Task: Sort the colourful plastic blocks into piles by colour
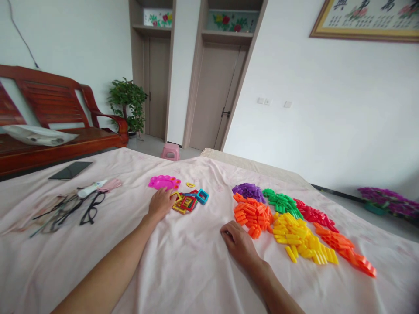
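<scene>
My left hand point(161, 203) reaches to a small pile of colourful frame-shaped tiles point(187, 204). Its fingertips close on a yellow square tile point(176, 197) at the pile's left side. A blue square tile point(202, 196) leans at the right end of the pile, and a pink scalloped tray point(160, 182) lies just beyond my left hand. My right hand point(239, 244) rests on the cloth with its fingers curled, and nothing shows in it. Just beyond it are orange plastic pieces point(253, 214), with yellow pieces point(294, 235) farther right.
Purple point(248, 192), green and red piles of pieces lie behind, another orange one at right. Black glasses point(93, 208), a white tube point(91, 189) and a dark tablet point(70, 170) lie at left on the wrinkled pink cloth point(183, 270). A pink stool point(170, 151) stands beyond.
</scene>
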Tool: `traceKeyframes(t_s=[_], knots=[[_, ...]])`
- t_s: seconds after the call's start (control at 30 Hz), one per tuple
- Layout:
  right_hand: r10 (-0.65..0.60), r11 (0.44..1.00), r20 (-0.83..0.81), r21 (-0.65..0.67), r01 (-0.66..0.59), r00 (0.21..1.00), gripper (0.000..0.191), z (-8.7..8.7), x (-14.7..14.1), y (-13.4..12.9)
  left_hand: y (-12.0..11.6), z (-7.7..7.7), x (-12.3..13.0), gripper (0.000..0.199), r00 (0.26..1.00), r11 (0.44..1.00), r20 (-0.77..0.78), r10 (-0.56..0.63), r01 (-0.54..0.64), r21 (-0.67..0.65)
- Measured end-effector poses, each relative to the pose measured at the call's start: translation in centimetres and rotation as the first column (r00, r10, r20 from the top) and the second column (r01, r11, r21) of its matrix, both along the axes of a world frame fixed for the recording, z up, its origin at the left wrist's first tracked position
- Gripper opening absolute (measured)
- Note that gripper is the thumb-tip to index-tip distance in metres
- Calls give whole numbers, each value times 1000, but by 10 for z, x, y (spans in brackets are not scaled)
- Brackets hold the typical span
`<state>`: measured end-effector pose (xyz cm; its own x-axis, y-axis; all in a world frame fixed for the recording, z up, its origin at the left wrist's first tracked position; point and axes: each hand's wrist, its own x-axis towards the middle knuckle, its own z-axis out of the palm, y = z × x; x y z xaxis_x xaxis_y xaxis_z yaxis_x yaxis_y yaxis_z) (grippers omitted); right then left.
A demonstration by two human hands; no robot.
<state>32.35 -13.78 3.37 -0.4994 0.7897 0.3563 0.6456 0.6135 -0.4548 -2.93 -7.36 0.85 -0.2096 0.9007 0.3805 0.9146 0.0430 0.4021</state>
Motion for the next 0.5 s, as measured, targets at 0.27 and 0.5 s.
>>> traceKeyframes(t_s=[0.27,0.5], knots=[[1,1000,44,8,-1,999,17,1,-1,-1,-7,6,6,43,999,990,29,-26,22,139],[-34,999,266,2,34,964,20,16,-15,-1,-10,8,18,41,948,940,105,-300,276,201]])
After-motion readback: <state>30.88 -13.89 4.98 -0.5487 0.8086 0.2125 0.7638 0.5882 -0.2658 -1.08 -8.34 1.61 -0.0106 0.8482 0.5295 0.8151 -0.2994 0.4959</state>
